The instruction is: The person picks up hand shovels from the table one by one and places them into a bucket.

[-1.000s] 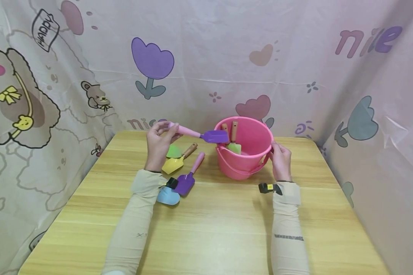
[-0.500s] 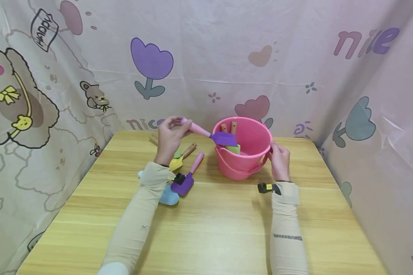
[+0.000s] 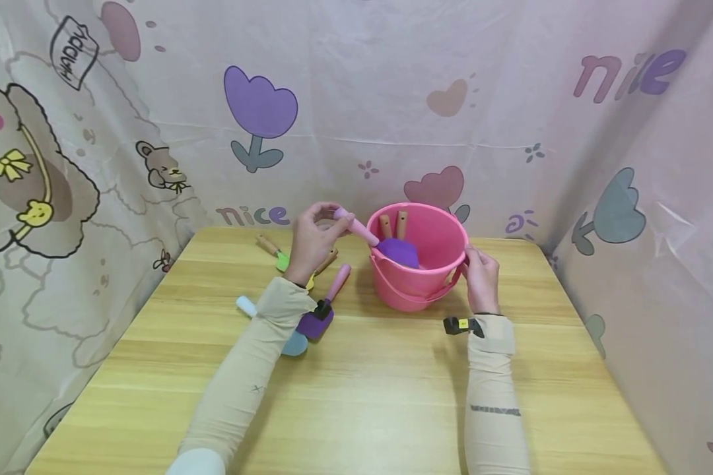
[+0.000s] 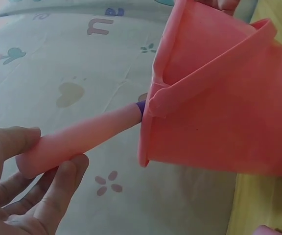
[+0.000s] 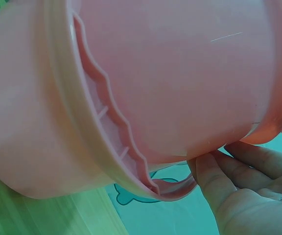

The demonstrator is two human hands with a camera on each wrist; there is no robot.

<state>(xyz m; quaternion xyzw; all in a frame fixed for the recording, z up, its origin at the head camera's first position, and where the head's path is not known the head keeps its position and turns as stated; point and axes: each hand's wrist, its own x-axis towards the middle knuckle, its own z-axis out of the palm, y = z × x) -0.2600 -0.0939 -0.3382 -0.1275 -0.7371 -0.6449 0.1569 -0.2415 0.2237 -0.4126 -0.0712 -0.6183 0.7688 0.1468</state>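
Observation:
My left hand [image 3: 313,241] pinches the pink handle end of a purple toy shovel [image 3: 399,253], tilted with its blade down inside the pink bucket [image 3: 407,290]. In the left wrist view, thumb and fingers sit on the far end of the handle [image 4: 82,139], and the bucket wall hides the blade. My right hand [image 3: 482,277] holds the bucket at its right rim, close to where the carrying handle joins. Two wooden-handled tools [image 3: 401,224] lean inside the bucket; their lower ends are covered by the purple blade.
Left of the bucket lie a second purple shovel [image 3: 339,282] with a pink handle, a green tool [image 3: 269,245] with a wooden handle, a mostly hidden yellow shovel [image 3: 310,282] and a blue tool [image 3: 295,344]. A printed curtain [image 3: 362,99] hangs behind the wooden table [image 3: 380,396].
My left hand has moved right with the purple shovel, and the blade has tipped from above the bucket's rim down into it. The right hand and the bucket stay in place.

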